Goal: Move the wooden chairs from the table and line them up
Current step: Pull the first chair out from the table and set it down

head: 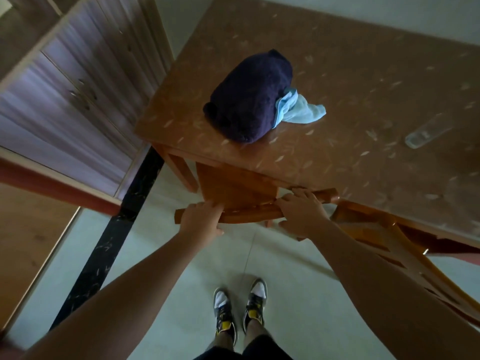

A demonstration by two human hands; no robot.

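both hands (200, 216) (302, 213) outstretched, fingers curled over the chair's top rail (249, 211)

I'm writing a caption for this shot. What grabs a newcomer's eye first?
The two bare hands, left hand and right hand, gripping the curved top rail of a wooden chair tucked under the brown table. Then the dark navy bundled cloth on the tabletop.

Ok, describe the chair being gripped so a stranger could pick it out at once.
Start at the brown leaf-patterned table with the dark blue bundle on it. Along its near edge, by the corner leg, a wooden chair sits tucked under, its seat partly hidden. Unlike the second chair to its right, its curved top rail is held by the left hand and right hand.
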